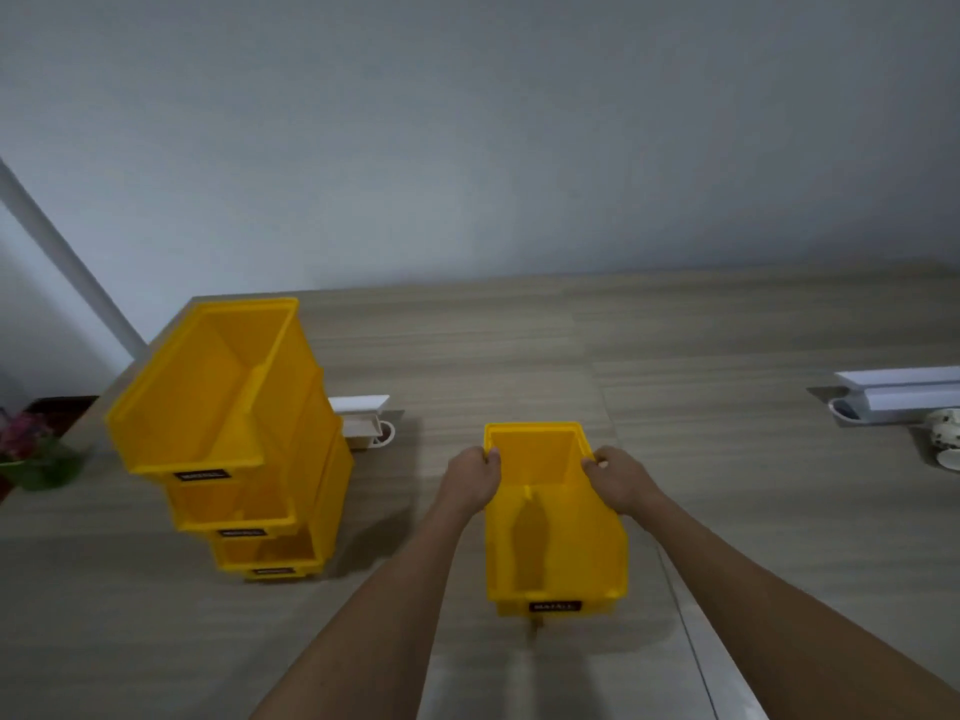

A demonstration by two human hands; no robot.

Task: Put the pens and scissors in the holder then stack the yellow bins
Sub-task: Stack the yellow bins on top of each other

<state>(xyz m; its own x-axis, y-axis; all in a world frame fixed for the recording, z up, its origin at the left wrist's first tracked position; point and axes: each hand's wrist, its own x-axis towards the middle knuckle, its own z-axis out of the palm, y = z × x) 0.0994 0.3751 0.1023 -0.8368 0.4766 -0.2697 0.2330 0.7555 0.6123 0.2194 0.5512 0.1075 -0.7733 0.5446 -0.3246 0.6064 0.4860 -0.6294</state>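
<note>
yellow bin (556, 537) between hands | left hand (470, 480), right hand (621, 478) grip its side rims

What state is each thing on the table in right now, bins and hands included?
Single yellow bin: upright, empty, gripped on both side rims.
Left hand: closed on the bin's left rim.
Right hand: closed on the bin's right rim.
Stack of yellow bins: several high, upright, top bin empty.
Cup: at the table's right edge, partly cut off.

Worktop (701, 330) wood-grained; white cable outlets (901, 392) set in it; patterned cup (945, 444) far right; potted flowers (31, 449) left.
</note>
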